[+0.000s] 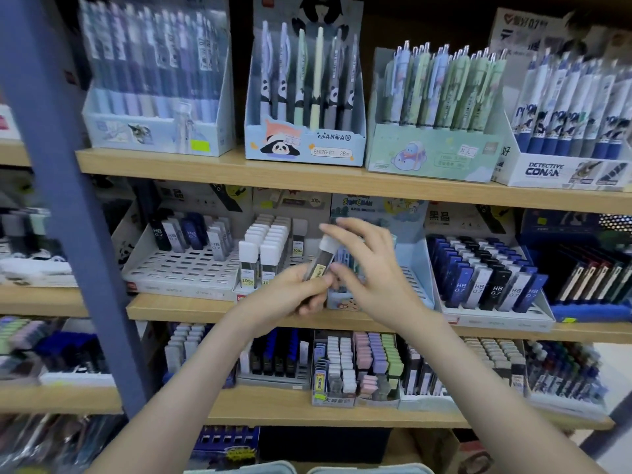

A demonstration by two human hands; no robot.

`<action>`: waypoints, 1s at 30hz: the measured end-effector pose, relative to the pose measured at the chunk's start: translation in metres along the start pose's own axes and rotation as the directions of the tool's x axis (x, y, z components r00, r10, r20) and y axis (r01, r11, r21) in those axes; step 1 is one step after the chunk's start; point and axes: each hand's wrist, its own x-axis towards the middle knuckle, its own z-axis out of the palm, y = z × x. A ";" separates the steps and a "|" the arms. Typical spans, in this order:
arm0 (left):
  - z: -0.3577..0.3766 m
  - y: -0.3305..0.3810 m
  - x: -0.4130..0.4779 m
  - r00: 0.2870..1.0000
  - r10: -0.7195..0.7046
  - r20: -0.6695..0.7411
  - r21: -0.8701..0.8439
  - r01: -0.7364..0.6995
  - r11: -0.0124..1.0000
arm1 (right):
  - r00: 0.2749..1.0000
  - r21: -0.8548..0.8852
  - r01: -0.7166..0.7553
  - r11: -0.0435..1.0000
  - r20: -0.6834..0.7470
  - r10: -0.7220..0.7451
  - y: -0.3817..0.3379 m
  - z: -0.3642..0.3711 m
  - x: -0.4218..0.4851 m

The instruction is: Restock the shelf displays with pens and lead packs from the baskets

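**Restock status: one lead pack in hand, not yet shelved**

The left hand's fingers (pixel 309 307) are curled round the lower end of a dark lead pack (pixel 324 260) with a white cap and a yellow label, and hold it upright and slightly tilted. The right hand (pixel 372 271) has its thumb against the side of the pack. Its fingers (pixel 342 230) are nearly straight and reach up past the cap, so a firm pinch cannot be confirmed.

The pack is in the air in front of the middle shelf (pixel 191 311), just beside the rows of white-capped packs (pixel 273 241) that match it. That display is probably where it will go.

Outward from there, the grey slotted tray (pixel 184 268) to the left has many empty slots. The blue and black HB packs (pixel 485 278) to the right stand closely ranked. On the shelf above, the panda pen box (pixel 304 97) shows gaps.

Judgement: the restock is partly done, with this pack and the grey tray outstanding. No basket can be made out with certainty.
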 end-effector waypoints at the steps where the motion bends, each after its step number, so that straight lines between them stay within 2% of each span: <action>1: -0.004 0.003 -0.004 1.000 -0.009 -0.013 0.021 0.009 1.000 | 0.996 0.091 -0.087 0.992 -0.013 0.089 -0.007 0.000 0.004; 3: -0.012 0.006 -0.011 0.998 -0.027 -0.051 0.067 0.030 0.997 | 0.959 0.294 -0.280 0.914 0.037 0.282 -0.023 -0.003 0.014; 5: -0.016 0.009 -0.015 0.993 0.005 -0.120 0.225 0.022 0.974 | 0.897 0.425 -0.436 0.793 0.130 0.423 -0.035 -0.003 0.024; 7: -0.019 0.008 -0.017 0.980 0.096 -0.175 0.517 0.008 0.856 | 0.860 0.450 -0.502 0.739 0.170 0.481 -0.044 -0.001 0.034; 9: -0.024 0.004 -0.018 0.950 0.229 -0.211 0.676 -0.027 0.737 | 0.834 0.455 -0.542 0.707 0.187 0.519 -0.047 0.003 0.042; 10: -0.029 0.001 -0.019 0.915 0.330 -0.233 0.724 -0.063 0.687 | 0.818 0.469 -0.563 0.681 0.195 0.542 -0.047 0.005 0.045; 12: -0.045 -0.013 -0.019 0.772 0.577 -0.267 0.826 -0.125 0.550 | 0.788 0.495 -0.591 0.637 0.184 0.588 -0.044 0.007 0.049; 14: -0.065 -0.030 -0.017 0.617 0.744 -0.257 0.901 -0.125 0.416 | 0.764 0.488 -0.604 0.630 0.129 0.632 -0.040 0.008 0.052; 16: -0.081 -0.043 -0.014 0.569 0.796 -0.208 0.943 -0.100 0.317 | 0.758 0.398 -0.616 0.680 0.064 0.649 -0.034 0.009 0.055; 19: -0.092 -0.054 -0.004 0.600 0.795 -0.093 0.980 -0.087 0.180 | 0.791 0.219 -0.604 0.766 0.049 0.610 -0.028 0.014 0.063; 23: -0.095 -0.067 0.005 0.664 0.747 0.035 0.994 -0.101 0.043 | 0.819 -0.022 -0.561 0.828 0.132 0.558 -0.020 0.031 0.076; 25: -0.095 -0.071 0.008 0.666 0.744 0.049 0.994 -0.103 0.027 | 0.791 -0.145 -0.556 0.818 0.209 0.575 -0.014 0.040 0.086; 27: -0.095 -0.071 0.009 0.663 0.747 0.045 0.994 -0.105 0.033 | 0.732 -0.218 -0.579 0.786 0.285 0.619 -0.009 0.046 0.097; 30: -0.096 -0.071 0.009 0.661 0.748 0.060 0.994 -0.109 0.017 | 0.680 -0.241 -0.602 0.761 0.344 0.647 -0.004 0.050 0.108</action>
